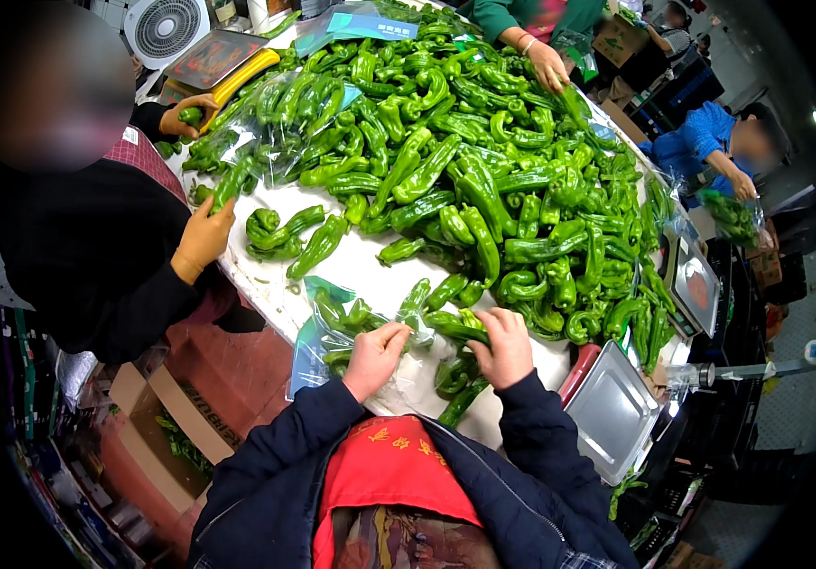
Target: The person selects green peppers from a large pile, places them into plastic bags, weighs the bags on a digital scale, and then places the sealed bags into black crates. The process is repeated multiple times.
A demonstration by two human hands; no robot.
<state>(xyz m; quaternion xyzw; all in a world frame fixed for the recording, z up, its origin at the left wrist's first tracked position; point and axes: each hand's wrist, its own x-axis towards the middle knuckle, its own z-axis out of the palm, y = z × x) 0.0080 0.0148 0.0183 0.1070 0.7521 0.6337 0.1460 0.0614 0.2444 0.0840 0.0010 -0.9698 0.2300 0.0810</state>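
At the near edge of the white table (266,280), my left hand (376,358) has its fingers closed on a clear plastic bag (313,346) with green peppers inside. My right hand (503,349) grips a green pepper (455,324) just right of the bag's opening, close to my left fingertips. Loose peppers (457,389) lie below and beside my right hand. A large heap of green peppers (484,218) covers the table beyond both hands.
Co-workers at left (66,247), top (533,24) and right (702,142) handle peppers. Scales (607,408) (693,280) sit along the right edge, another (211,59) at back left near a fan (166,28). An open cardboard box (166,431) with peppers stands on the floor.
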